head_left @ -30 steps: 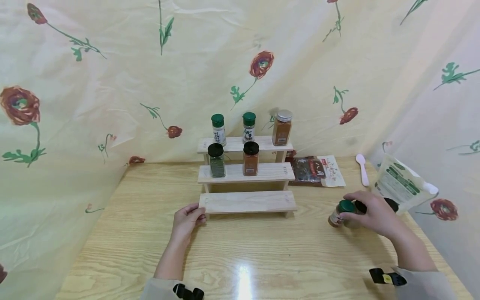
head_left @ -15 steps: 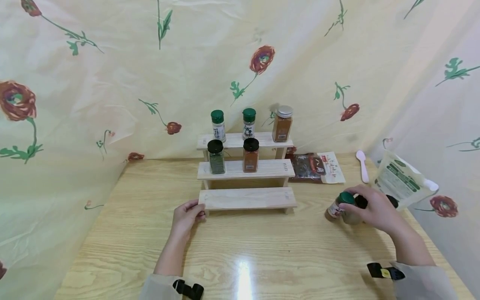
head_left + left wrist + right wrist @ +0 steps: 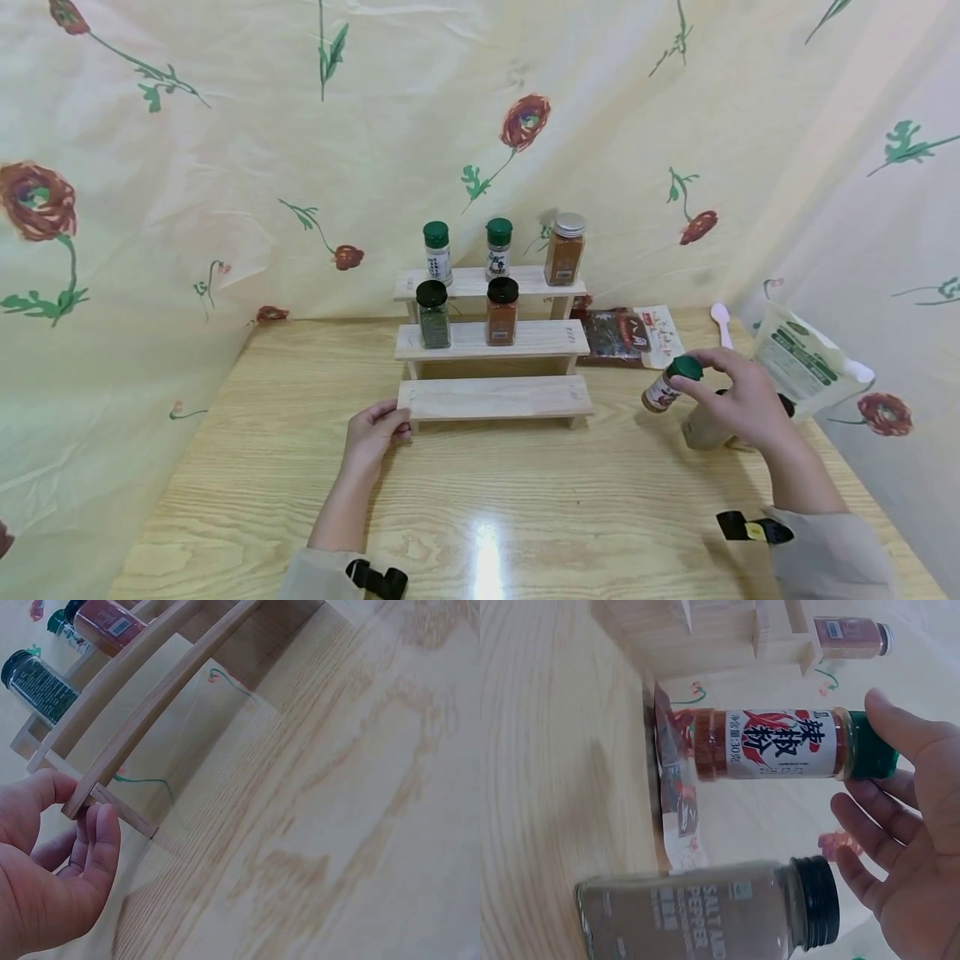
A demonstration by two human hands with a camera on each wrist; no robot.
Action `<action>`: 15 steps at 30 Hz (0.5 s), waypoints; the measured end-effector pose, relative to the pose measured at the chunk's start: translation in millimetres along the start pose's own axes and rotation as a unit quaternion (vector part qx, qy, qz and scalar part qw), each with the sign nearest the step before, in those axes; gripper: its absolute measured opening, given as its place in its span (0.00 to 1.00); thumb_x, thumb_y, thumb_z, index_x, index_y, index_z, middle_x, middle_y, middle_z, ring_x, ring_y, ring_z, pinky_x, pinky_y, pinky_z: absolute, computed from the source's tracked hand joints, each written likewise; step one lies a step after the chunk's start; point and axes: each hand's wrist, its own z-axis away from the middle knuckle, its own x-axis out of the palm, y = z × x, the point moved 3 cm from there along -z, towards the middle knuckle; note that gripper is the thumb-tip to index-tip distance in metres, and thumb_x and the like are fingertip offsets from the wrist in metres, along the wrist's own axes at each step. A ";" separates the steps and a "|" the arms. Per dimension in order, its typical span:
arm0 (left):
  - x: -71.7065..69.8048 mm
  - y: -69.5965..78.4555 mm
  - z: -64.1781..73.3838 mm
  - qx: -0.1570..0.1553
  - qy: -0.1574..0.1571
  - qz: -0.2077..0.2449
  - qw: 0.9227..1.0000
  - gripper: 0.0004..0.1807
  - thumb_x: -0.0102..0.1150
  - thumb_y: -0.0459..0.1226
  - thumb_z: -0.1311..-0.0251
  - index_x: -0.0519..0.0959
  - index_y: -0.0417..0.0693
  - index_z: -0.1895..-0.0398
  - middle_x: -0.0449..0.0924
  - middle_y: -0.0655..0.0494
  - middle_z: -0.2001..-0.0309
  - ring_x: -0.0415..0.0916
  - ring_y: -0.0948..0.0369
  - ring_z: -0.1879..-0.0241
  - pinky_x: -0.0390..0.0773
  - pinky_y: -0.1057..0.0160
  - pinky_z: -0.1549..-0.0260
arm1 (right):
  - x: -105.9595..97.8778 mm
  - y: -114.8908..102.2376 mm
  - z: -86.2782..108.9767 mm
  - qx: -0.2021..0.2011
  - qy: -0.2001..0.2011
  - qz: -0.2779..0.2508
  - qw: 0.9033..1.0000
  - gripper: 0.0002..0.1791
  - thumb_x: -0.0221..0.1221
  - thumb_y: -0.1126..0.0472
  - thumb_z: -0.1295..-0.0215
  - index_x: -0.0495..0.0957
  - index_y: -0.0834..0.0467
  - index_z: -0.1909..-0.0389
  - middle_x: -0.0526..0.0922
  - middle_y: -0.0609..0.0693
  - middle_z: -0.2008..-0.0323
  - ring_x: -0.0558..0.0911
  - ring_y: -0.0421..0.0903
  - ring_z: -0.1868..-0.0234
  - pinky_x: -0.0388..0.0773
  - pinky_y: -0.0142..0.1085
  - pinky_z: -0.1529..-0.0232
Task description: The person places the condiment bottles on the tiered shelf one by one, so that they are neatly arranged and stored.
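My left hand pinches the left end of the lowest step of a three-step wooden spice rack, thumb above and fingers below. With my right hand I hold a small chili powder jar by its green cap. The jar is tilted, over the table right of the rack. Beneath that hand stands a black-capped salt and pepper jar, partly hidden in the head view. On the middle step are a green herb jar and a red-brown spice jar.
The top step carries two green-capped shakers and a silver-lidded spice jar. Behind on the right lie a dark spice packet and a white spoon. A white pouch leans by the right wall.
My right hand has lifted the chili powder jar and moved it slightly left, away from the black-capped jars. The left hand keeps its grip on the rack.
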 end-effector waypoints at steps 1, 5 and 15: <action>-0.2 0.0 0.0 0.002 -0.001 0.001 1.000 0.18 0.61 0.25 0.35 0.75 0.23 0.44 0.82 0.52 0.68 0.80 0.63 0.71 0.87 0.69 0.67 | 0.0 -1.1 -0.9 0.004 0.002 0.000 1.000 0.19 0.71 0.57 0.36 0.81 0.60 0.47 0.84 0.54 0.54 0.71 0.25 0.54 0.71 0.23 0.60; -0.9 -0.4 0.4 0.003 -0.003 0.000 1.000 0.18 0.61 0.25 0.35 0.75 0.23 0.45 0.81 0.51 0.69 0.80 0.62 0.72 0.87 0.68 0.68 | 1.1 -5.4 -4.7 0.017 0.013 0.002 1.000 0.20 0.70 0.56 0.36 0.81 0.60 0.46 0.84 0.54 0.54 0.70 0.26 0.54 0.69 0.24 0.57; -0.5 -0.1 0.3 -0.001 -0.006 -0.007 1.000 0.18 0.61 0.25 0.35 0.75 0.24 0.44 0.82 0.53 0.68 0.80 0.62 0.70 0.86 0.69 0.67 | 1.7 -19.1 -19.0 -0.016 0.036 -0.022 0.999 0.20 0.70 0.60 0.36 0.81 0.61 0.44 0.84 0.54 0.55 0.71 0.27 0.54 0.66 0.19 0.52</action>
